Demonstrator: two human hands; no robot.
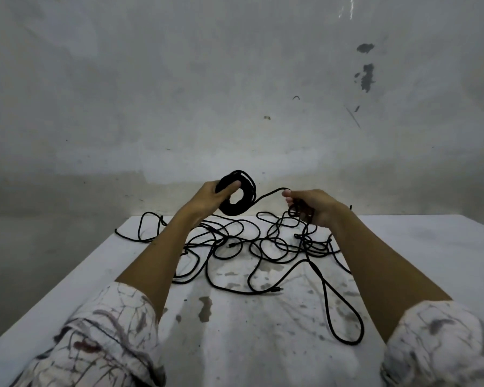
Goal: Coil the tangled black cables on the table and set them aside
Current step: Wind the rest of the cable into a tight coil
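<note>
Her left hand (211, 197) grips a wound black cable coil (238, 194); the right hand (308, 207) pinches its loose strand (270, 193) above the stained white table (263, 331).

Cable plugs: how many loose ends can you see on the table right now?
2: one plug near the front centre of the table, another mid-tangle. More may be hidden in the tangle or under the arms.

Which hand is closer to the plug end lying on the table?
Right, I think. The right hand is up above the plug end; the left hand holds the coil farther left.
</note>
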